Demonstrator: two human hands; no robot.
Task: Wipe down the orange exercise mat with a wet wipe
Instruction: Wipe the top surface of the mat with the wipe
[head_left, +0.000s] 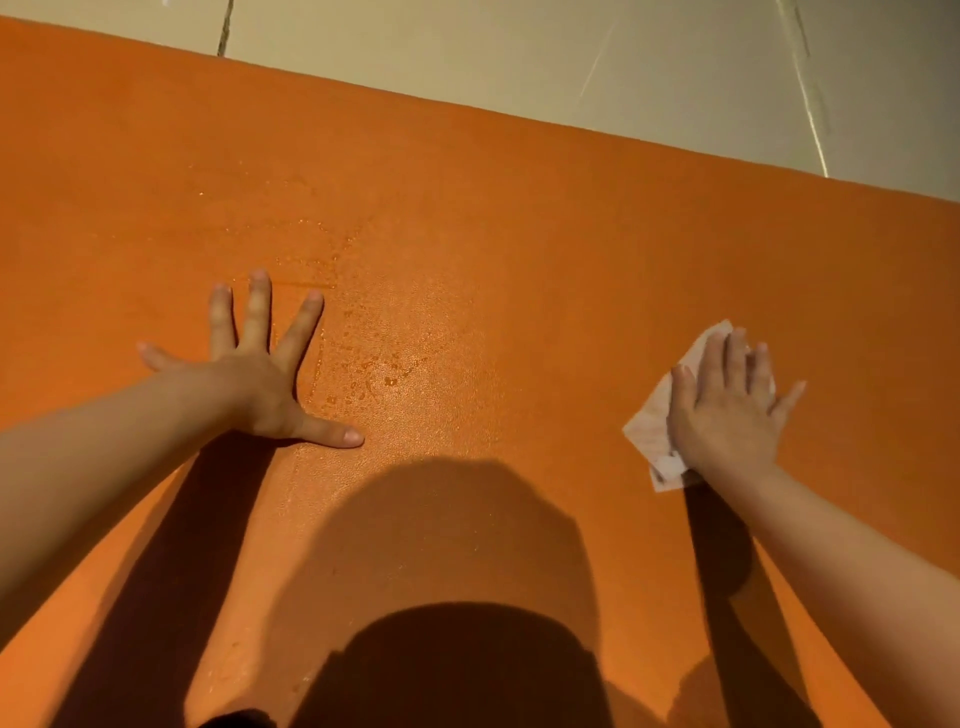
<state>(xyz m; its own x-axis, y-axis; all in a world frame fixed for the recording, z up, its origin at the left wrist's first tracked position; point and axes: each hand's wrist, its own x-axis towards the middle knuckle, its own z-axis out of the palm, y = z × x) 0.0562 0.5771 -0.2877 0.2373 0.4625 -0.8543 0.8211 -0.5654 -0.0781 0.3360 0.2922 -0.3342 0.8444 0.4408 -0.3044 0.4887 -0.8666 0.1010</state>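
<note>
The orange exercise mat (519, 249) lies flat on the floor and fills most of the view, its far edge running diagonally against pale floor tiles (571, 57). On the mat's right part lies the wet wipe (652, 421), a pale crumpled sheet spread flat on the orange surface. The right hand (730, 415) presses down on it with straight fingers laid close together — palm flat over the wipe, whose corners stick out past the fingertips and beside the wrist. Well apart from it, on the mat's left part, the left hand (260, 384) rests palm down on the bare mat, fingers straight and splayed wide, thumb pointing toward the wipe; it holds nothing. Between the two hands, nearer the left one, a patch of wet streaks and droplets (374, 374) glistens on the mat. Dark shadows (452, 597) of the person's head and arms fall across the near part of the mat — below both hands.
</note>
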